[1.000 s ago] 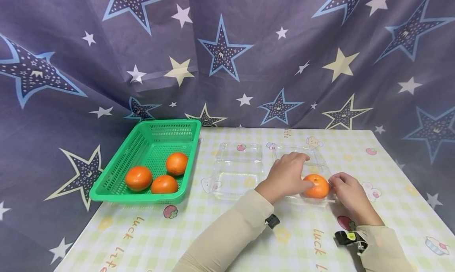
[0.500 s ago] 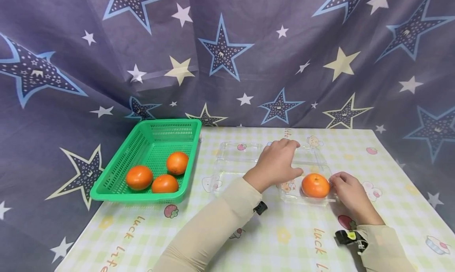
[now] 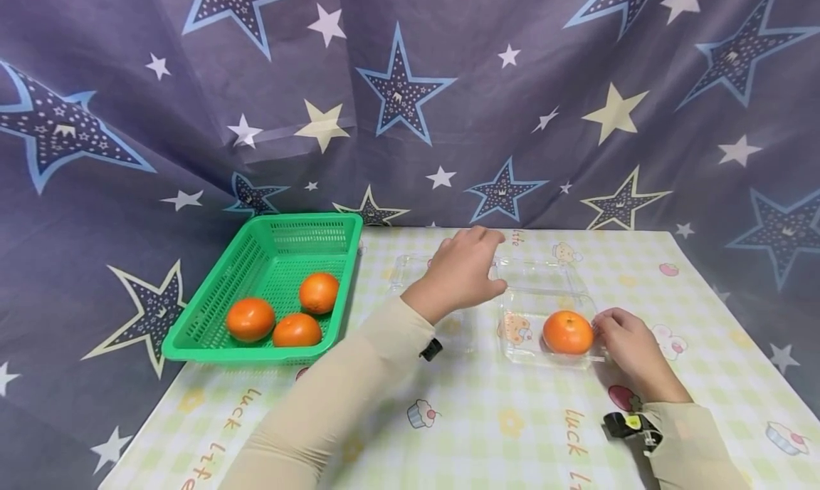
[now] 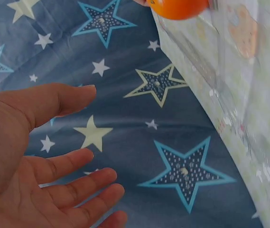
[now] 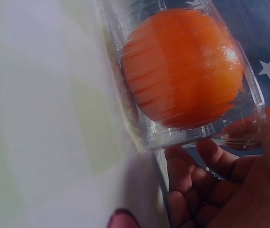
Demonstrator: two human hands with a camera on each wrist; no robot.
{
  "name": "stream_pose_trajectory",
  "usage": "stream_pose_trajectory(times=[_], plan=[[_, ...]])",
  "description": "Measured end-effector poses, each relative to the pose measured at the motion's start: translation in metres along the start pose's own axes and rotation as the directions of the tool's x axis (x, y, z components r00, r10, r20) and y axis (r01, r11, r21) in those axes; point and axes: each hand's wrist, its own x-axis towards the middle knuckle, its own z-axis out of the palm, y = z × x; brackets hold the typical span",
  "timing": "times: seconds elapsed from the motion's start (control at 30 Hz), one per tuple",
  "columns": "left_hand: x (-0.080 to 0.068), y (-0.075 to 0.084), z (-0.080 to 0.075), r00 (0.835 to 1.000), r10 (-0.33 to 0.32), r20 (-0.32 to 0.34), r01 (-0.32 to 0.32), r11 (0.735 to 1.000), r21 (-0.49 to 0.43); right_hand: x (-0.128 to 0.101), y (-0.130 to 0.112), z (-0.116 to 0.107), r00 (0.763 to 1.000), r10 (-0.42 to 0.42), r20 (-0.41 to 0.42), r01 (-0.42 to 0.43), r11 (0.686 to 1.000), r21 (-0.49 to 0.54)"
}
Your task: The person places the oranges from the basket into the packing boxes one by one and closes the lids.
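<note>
Plainly at the left of the scene sits a rectangular green plastic basket with slotted walls (image 3: 250, 357), holding three round, glossy oranges in its near part: one farthest left (image 3: 250, 320), one by the near wall (image 3: 297, 330), and one farther back beside the right wall (image 3: 319, 293). Whether these oranges touch one another is hard to tell.

Next comes an arm in a beige sleeve (image 3: 339, 397) with a small black device at the wrist (image 3: 431, 349). Its left hand (image 3: 460, 273) is above the left clear, hinged plastic container (image 3: 456, 333), which it partly hides; thumb and fingers stand well apart, the fingers slightly bent, as the left wrist view also shows.

Just right of that is the right clear, hinged plastic container (image 3: 528, 351), lying open with one half on the far side and one on the near. A fourth orange (image 3: 568, 332) rests in the right part of the near half.

At that container's right edge, the right hand (image 3: 633, 344) pinches the thin plastic with bent fingers, near the fourth orange. All this stands on a pale green-and-white checked tablecloth (image 3: 474, 433) with printed cartoons; a dark purple-blue curtain with stars (image 3: 448, 20) hangs along the far side.
</note>
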Motion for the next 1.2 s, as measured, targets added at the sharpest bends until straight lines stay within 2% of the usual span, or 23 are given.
stream_pose_trajectory(times=[0.13,0.4,0.57,0.73,0.93,1.2], plan=[[-0.003,-0.011,-0.007,1.000,-0.006,0.003,0.006,1.000,0.018,0.000,0.000,-0.002,1.000,0.009,0.003,-0.009,1.000,-0.008],[-0.010,-0.035,-0.014,0.998,-0.060,-0.006,0.060,0.998,0.021,0.000,-0.001,-0.001,1.000,0.002,-0.004,-0.002,1.000,-0.019],[-0.014,-0.046,-0.017,0.997,-0.071,-0.031,0.072,0.997,0.028,-0.001,-0.001,0.001,1.000,0.004,-0.010,-0.004,1.000,-0.013],[-0.019,-0.055,-0.022,0.996,-0.087,-0.025,0.088,0.996,0.023,-0.001,0.001,0.001,1.000,0.016,-0.005,-0.016,1.000,-0.013],[-0.026,-0.069,-0.032,0.993,-0.109,-0.046,0.110,0.994,0.015,0.001,0.001,0.001,1.000,-0.014,-0.006,0.014,1.000,-0.011],[-0.037,-0.096,-0.039,0.978,-0.205,-0.035,0.204,0.979,-0.010,0.001,0.001,0.002,0.999,-0.035,-0.010,0.034,0.999,-0.029]])
